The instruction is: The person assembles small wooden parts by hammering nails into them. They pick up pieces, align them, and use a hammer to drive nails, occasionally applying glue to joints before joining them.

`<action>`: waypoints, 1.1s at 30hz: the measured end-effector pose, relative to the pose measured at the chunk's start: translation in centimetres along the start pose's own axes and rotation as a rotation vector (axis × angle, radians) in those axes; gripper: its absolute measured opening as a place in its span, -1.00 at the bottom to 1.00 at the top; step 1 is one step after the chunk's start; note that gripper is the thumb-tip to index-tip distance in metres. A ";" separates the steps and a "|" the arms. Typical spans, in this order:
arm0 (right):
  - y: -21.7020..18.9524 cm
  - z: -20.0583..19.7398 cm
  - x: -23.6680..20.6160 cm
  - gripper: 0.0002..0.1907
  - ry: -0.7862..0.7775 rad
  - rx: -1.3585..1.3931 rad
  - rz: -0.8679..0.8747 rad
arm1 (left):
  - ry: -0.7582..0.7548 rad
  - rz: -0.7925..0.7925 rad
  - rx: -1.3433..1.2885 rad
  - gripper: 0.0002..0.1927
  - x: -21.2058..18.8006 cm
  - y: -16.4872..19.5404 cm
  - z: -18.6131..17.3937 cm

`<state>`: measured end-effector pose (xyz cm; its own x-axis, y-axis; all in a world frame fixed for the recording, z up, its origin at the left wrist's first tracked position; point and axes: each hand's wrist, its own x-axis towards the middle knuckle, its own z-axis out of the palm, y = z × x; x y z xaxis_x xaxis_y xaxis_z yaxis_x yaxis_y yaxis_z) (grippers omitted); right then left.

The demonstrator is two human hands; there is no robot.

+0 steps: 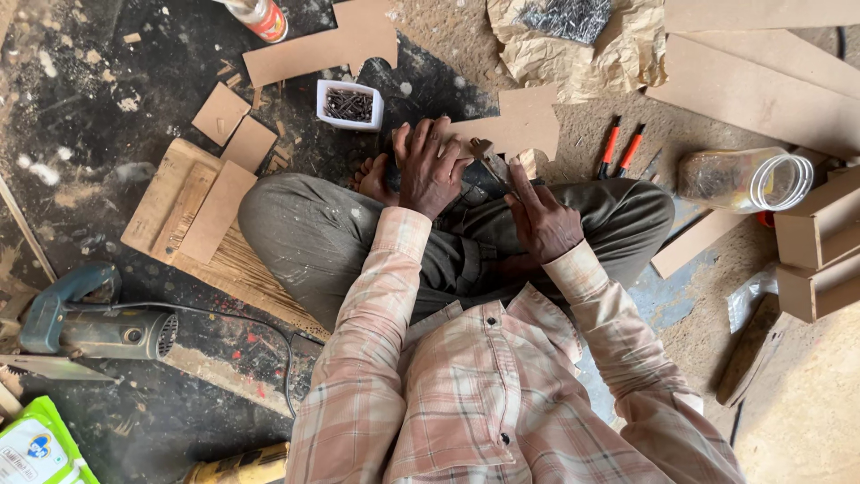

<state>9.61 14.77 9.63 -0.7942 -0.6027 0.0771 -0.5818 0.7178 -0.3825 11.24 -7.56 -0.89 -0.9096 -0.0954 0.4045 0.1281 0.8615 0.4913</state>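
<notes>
Near edge, bottom left: green-and-white printed packet (36,448) on the floor (107,81), a yellow power tool (242,464) beside it, and a blue-grey electric saw (85,323) just above.

Person sits cross-legged on the floor. Left hand (432,166) is closed palm-down over a small wooden piece (481,146) held at the knees, next to the bare foot (372,179). Right hand (540,215) lies half open on the lap, fingers stretched toward a small rounded wooden block (528,161); can't tell if it grips it. The piece sits under and between both hands.

Left of the knees: a slatted wooden board (179,224) with brown fibreboard offcuts (235,128) on and near it.

Just beyond the left hand: white square tub of dark nails (349,105).

Right of the hands: two red-handled tools (620,149), then a clear plastic jar (743,179) lying on its side. Small fibreboard boxes (820,251) at the right edge.

Far side: crumpled brown paper with a heap of nails (566,31), long fibreboard strips (761,90), and a bottle with a red-and-white label (262,18) at top.
</notes>
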 end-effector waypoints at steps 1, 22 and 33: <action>0.1 0.0 0.1 -0.38 0.026 0.020 0.000 | 0.001 -0.007 0.017 -0.59 0.0 -0.1 0.0; 0.2 0.2 0.0 -0.39 0.053 -0.013 -0.031 | -0.023 -0.014 -0.003 -0.59 0.2 0.1 -0.4; 0.5 0.8 -0.7 -0.36 -0.102 0.014 0.052 | 0.011 -0.014 -0.008 -0.64 0.0 0.2 -0.6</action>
<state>10.05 15.27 8.62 -0.8009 -0.5977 -0.0366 -0.5374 0.7444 -0.3963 11.52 -7.64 -0.33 -0.9070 -0.1129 0.4056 0.1184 0.8562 0.5029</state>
